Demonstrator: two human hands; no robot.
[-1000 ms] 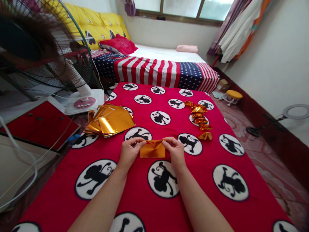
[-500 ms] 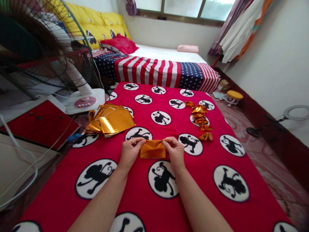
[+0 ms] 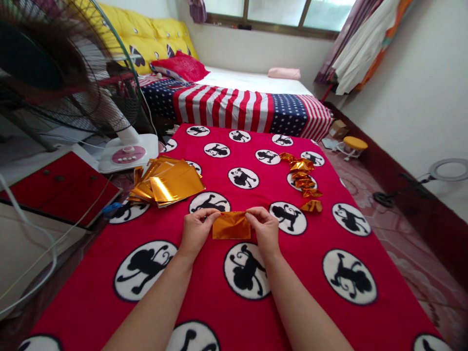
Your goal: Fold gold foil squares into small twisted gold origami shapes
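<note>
A gold foil sheet (image 3: 231,227), doubled into a small rectangle, stretches between my hands above the red cloth. My left hand (image 3: 197,228) pinches its far left corner between thumb and fingers. At the far right corner my right hand (image 3: 263,227) grips it the same way. Beyond my left hand lies a loose stack of flat gold foil sheets (image 3: 179,183). Several folded gold foil pieces (image 3: 304,181) sit in a row past my right hand.
The red cloth with monkey prints (image 3: 292,273) covers the surface before me. A standing fan (image 3: 127,151) is on the left, near a red panel (image 3: 54,185). Behind stands a bed with a striped cover (image 3: 234,105). A yellow stool (image 3: 355,143) is on the right.
Both hands keep their pinch on the gold foil sheet in nearly the same place. Creases and reflections on the foil differ slightly.
</note>
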